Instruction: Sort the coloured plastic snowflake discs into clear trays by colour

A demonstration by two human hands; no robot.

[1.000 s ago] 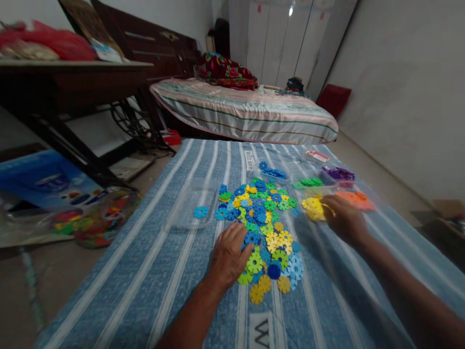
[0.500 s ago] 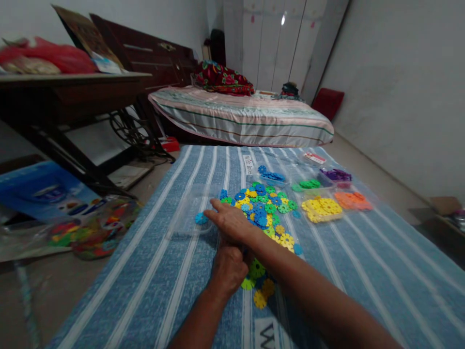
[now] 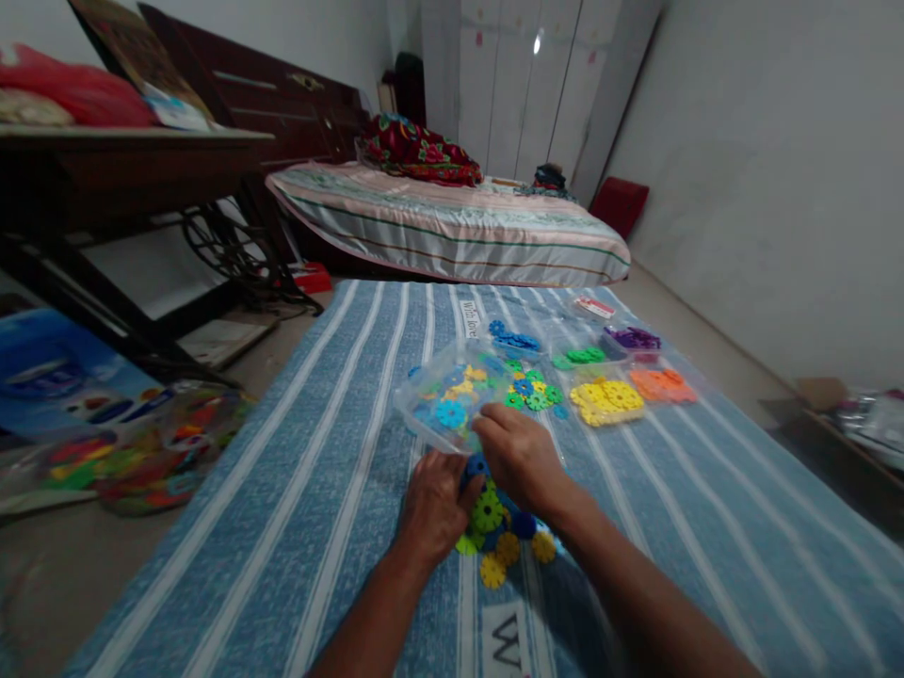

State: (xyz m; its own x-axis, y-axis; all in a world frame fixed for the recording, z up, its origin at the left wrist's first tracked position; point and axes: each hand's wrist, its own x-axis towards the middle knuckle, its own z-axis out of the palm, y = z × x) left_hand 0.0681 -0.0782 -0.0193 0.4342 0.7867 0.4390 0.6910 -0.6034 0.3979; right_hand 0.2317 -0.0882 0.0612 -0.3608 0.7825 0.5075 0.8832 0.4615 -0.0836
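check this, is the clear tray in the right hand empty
No, the clear tray tilted up by the right hand has one light blue disc lying in it.

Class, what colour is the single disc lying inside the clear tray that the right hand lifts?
Light blue disc in the clear tray, held by the right hand; head view.

You're in a home bedroom, a made bed [image 3: 452,221] with striped cover and a floral bundle [image 3: 416,151] ahead of you, tall white wardrobe doors [image 3: 523,85] at the back, dark wooden headboard [image 3: 268,94] along the wall, a blue striped mat [image 3: 317,490] spread on the floor
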